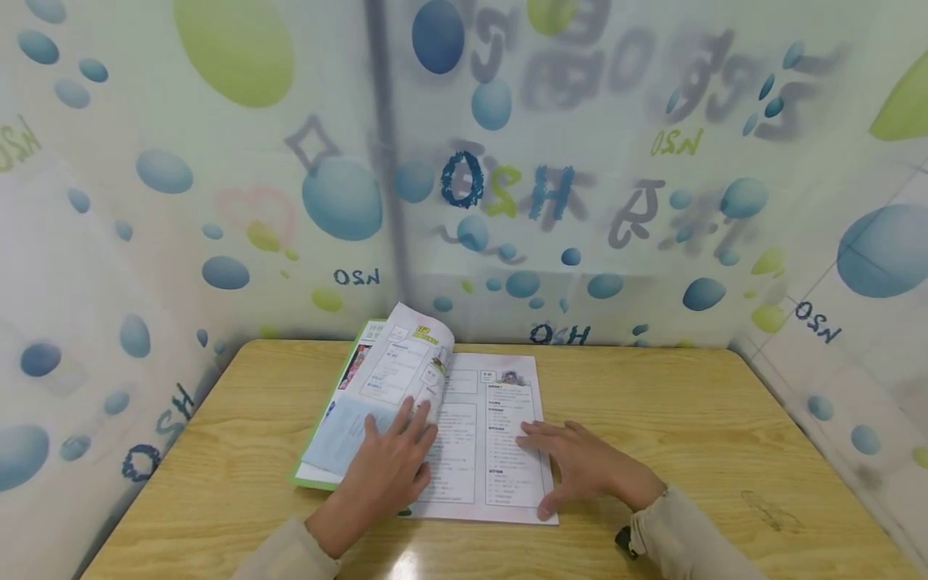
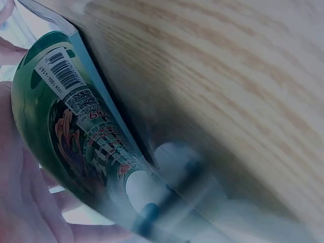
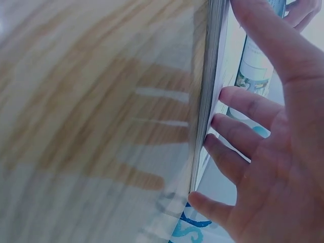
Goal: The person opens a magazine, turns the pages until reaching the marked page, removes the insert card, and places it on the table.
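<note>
A magazine (image 1: 457, 451) lies open on the wooden surface (image 1: 652, 395), in the lower middle of the head frame. The left hand (image 1: 391, 463), left of the lower centre, rests with its fingers loosely spread on the left side of the magazine; they are not curled round anything. Just above those fingers, a printed leaf (image 1: 395, 366) bows up from the left side, and a green edge (image 1: 315, 483) shows at lower left. The right hand (image 1: 583, 463), right of the lower centre, has its fingers apart and extended, fingertips at the right margin and thumb near the lower right corner, gripping nothing. In the left wrist frame, a green cover (image 2: 45, 106) with a barcode (image 2: 65, 73) bends across the left side. Pale sleeves cover both forearms, and a dark band (image 1: 626, 542) shows near the right cuff. Behind stands a white sheet (image 1: 464, 266) printed with blue and green drops.
</note>
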{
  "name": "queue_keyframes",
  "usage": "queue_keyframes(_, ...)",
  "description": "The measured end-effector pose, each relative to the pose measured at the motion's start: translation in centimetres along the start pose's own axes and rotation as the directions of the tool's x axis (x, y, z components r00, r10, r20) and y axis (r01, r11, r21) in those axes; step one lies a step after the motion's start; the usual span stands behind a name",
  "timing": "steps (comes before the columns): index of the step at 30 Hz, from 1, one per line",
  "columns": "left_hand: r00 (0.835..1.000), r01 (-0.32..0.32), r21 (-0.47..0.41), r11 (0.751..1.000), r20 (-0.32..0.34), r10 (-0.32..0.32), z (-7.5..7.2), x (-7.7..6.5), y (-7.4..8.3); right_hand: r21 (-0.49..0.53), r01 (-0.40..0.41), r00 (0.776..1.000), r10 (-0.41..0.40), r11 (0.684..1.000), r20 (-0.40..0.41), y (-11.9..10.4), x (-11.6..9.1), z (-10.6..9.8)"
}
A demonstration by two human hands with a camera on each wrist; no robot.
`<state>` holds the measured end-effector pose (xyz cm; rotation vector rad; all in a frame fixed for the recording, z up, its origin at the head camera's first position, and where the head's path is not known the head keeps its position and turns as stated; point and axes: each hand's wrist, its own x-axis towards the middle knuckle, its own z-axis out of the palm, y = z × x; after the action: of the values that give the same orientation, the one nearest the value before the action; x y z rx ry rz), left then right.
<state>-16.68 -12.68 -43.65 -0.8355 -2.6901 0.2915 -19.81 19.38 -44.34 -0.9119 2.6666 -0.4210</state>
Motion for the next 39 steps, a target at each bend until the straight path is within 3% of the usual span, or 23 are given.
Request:
queue_keyframes(6, 0.998, 0.043, -0.074, 0.996, 0.048, -0.04, -0.27, 0.15, 0.17, 0.009, -0.007, 1.0, 0.007, 1.0, 0.008, 0.26, -0.32, -0.18)
queue_keyframes(21, 0.996, 0.073, -0.162, 0.984, 0.053, -0.065, -0.04, -0.09, -0.02, 0.021, 0.025, 0.999, -0.025, 0.999, -0.022, 0.7, -0.31, 0.12)
queue_keyframes(39, 0.995, 0.092, -0.177, 0.98, 0.051, -0.084, -0.03, -0.11, 0.13, 0.012, 0.024, 0.998, -0.024, 1.0, -0.053, 0.45, -0.16, 0.18)
